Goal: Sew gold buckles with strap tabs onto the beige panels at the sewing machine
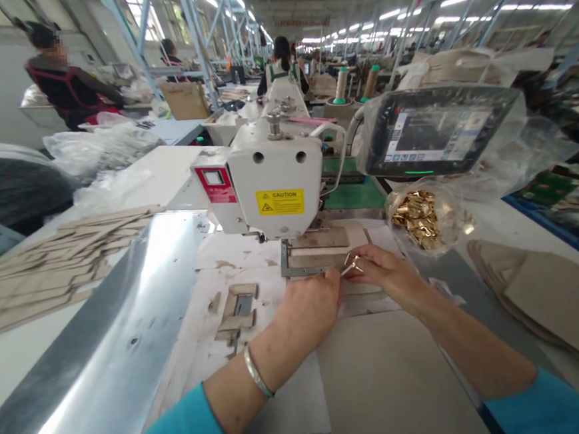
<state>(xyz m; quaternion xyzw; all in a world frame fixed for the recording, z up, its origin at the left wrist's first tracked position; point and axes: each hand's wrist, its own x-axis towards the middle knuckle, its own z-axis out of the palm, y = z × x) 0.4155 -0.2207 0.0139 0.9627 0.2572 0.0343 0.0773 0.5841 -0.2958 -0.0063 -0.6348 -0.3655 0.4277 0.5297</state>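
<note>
Both my hands meet in front of the sewing machine head [277, 184], over the tan fabric piece [397, 376]. My right hand [387, 273] pinches a small gold metal fitting [356, 264] in its fingertips. Close against it, my left hand [311, 305] is closed, thumb and finger together beside a thin pale strip-like piece; exactly what it grips is partly hidden. Just beyond my fingers, the dark metal clamp frame [285, 261] lies around tan fabric under the machine head.
A clear bowl [440, 248] of gold metal fittings stands right of the machine, below a plastic-wrapped control screen [438, 132]. Stacked tan pieces lie at right [556, 296] and left [66, 251]. A tan cut-out template [236, 308] sits left of my hands. Other people work farther back.
</note>
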